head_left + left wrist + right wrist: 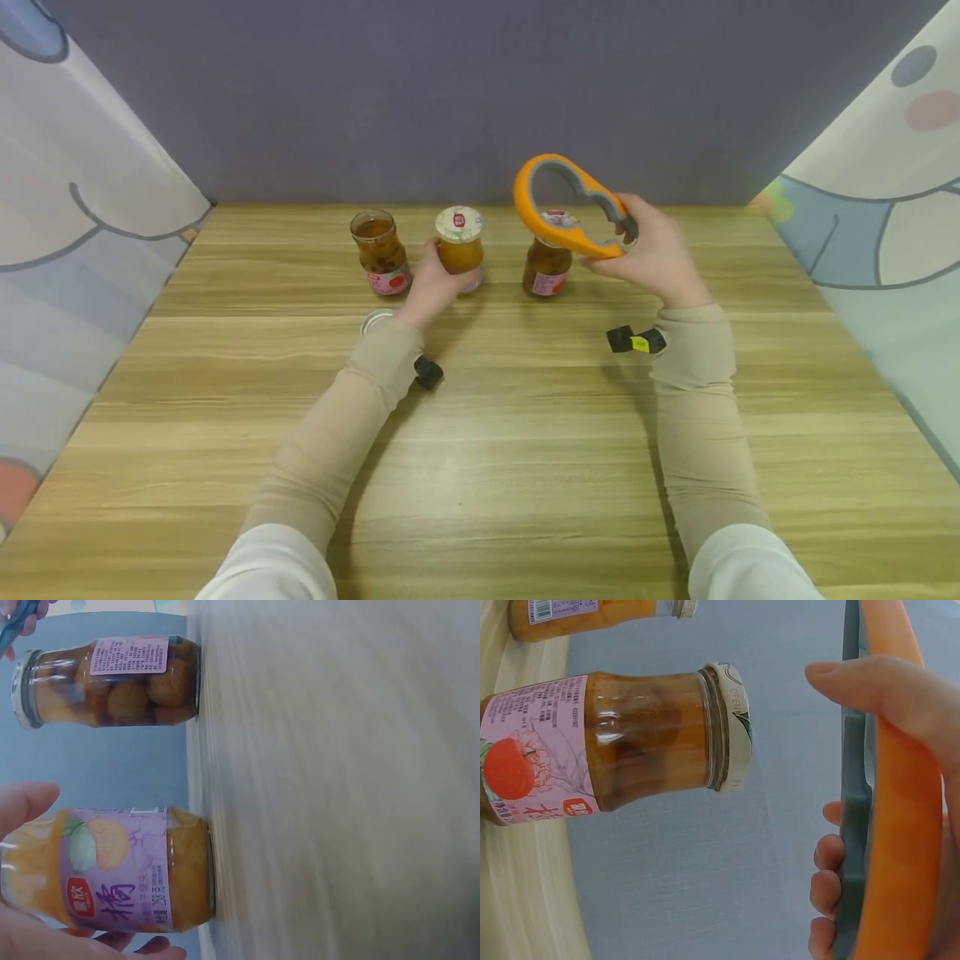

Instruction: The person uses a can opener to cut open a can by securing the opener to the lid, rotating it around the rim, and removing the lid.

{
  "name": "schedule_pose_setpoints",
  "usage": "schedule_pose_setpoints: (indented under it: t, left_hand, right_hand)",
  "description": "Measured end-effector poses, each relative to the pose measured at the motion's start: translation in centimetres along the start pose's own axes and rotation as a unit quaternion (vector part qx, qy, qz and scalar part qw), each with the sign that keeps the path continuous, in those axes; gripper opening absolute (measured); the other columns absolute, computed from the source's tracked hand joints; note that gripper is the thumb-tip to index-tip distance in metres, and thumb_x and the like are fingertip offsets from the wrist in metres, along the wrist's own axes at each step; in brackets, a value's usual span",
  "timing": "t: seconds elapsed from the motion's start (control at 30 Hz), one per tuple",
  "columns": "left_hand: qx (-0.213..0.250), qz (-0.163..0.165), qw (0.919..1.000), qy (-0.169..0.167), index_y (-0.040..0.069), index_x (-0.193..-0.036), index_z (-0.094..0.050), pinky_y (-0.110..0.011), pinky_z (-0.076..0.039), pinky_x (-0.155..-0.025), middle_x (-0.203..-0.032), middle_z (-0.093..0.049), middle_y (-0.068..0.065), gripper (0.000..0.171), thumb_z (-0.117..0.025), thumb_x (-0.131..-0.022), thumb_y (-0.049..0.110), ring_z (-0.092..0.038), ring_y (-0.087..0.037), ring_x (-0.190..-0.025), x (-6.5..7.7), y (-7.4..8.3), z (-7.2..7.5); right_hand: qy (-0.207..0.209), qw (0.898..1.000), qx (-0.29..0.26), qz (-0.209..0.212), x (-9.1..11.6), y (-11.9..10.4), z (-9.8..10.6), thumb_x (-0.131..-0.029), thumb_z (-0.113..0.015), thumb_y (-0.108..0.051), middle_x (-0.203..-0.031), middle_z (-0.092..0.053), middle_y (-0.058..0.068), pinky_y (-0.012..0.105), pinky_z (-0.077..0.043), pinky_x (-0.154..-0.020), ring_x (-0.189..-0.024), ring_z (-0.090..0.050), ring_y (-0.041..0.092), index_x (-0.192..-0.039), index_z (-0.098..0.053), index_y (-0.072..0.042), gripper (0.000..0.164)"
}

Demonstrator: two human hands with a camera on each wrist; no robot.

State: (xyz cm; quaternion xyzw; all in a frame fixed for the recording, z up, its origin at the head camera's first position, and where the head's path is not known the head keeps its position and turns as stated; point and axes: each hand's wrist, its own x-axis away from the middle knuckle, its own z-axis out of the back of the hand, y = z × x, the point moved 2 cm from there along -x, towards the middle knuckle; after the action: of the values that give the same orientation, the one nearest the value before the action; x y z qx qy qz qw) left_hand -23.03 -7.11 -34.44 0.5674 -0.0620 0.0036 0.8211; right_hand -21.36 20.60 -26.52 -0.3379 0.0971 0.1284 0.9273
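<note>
In the head view my left hand (431, 287) grips a jar of orange fruit (460, 254) with a white lid, its thumb on one side and fingers round the other. The left wrist view shows this jar's purple label (116, 870) and its base on the tabletop. My right hand (654, 254) holds an orange-and-grey jar opener (525, 212) by one end, raised above and beside a darker lidded jar (547, 271). In the right wrist view, that jar's white lid (735, 727) stands apart from the opener (904, 825).
An open jar of dark fruit (381, 254) stands left of my left hand. A loose lid (372, 320) lies on the wooden table (480, 467), partly hidden by the left wrist. A grey panel (375, 100) rises behind the jars.
</note>
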Motion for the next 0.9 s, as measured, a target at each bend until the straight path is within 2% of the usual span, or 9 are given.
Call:
schedule_pose_setpoints:
  t: [0.33,0.6,0.9]
  left_hand:
    - [-0.001,0.0,0.9998,0.018,0.007,-0.139,-0.029,-0.039,-0.034,-0.109,-0.137,-0.044,-0.013,0.073,-0.07,-0.08,0.019,-0.044,-0.027,-0.126,-0.6,0.2,-0.2]
    - [0.008,0.003,0.9999,0.01,0.007,-0.137,-0.031,-0.039,-0.034,-0.108,-0.134,-0.047,-0.014,0.072,-0.071,-0.078,0.013,-0.046,-0.028,-0.124,-1.1,-0.1,-0.2]
    - [0.004,0.014,0.9999,0.008,0.01,-0.137,-0.034,-0.039,-0.036,-0.108,-0.135,-0.047,-0.011,0.075,-0.075,-0.075,0.016,-0.046,-0.026,-0.124,-1.5,-0.4,-0.1]
  right_hand:
    - [-0.007,1.0,0.016,0.004,0.0,-0.3,0.0,-0.068,-0.079,-0.022,-0.088,-0.049,0.009,0.034,-0.031,-0.065,-0.077,-0.041,0.022,-0.118,-0.05,-0.007,0.06]
    - [-0.014,1.0,0.019,0.003,0.1,-0.1,-0.1,-0.068,-0.079,-0.023,-0.088,-0.049,0.009,0.034,-0.031,-0.065,-0.077,-0.04,0.023,-0.118,-0.05,-0.007,0.06]
    - [-0.028,0.999,0.03,-0.003,0.1,0.1,-0.2,-0.067,-0.08,-0.024,-0.089,-0.049,0.009,0.034,-0.03,-0.065,-0.077,-0.039,0.023,-0.123,-0.049,-0.009,0.065]
